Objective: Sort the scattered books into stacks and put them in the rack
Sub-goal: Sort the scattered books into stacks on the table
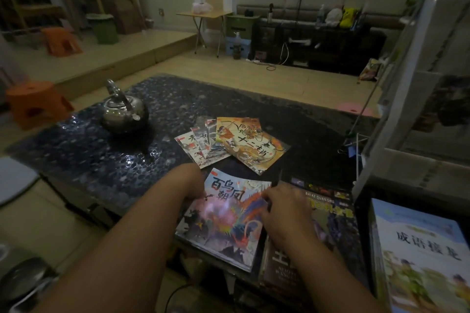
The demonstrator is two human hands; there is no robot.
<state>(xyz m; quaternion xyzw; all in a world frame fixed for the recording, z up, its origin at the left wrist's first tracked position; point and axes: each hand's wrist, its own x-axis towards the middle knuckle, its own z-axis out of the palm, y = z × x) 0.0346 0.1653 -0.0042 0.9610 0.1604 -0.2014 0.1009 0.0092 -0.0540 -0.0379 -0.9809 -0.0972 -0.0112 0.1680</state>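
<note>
A stack of thin picture books topped by a blue phoenix cover [223, 221] lies at the near edge of the dark table [84, 150]. My left hand [194, 185] grips the stack's left edge, fingers hidden under my wrist. My right hand [279, 207] holds its right edge, fingers curled at the side. Beyond it, several thin books lie fanned out: white-covered ones [201, 147] and orange ones [250, 145]. A dark encyclopedia [333, 213] and another dark book [279, 264] lie under my right wrist. The white rack [396, 99] stands at the right.
A steel kettle [122, 109] stands on the table's far left. A light blue book [422, 256] rests on a stack at the lower right. Orange stools [35, 104] stand on the floor at left, and a pink stool [354, 109] behind the table.
</note>
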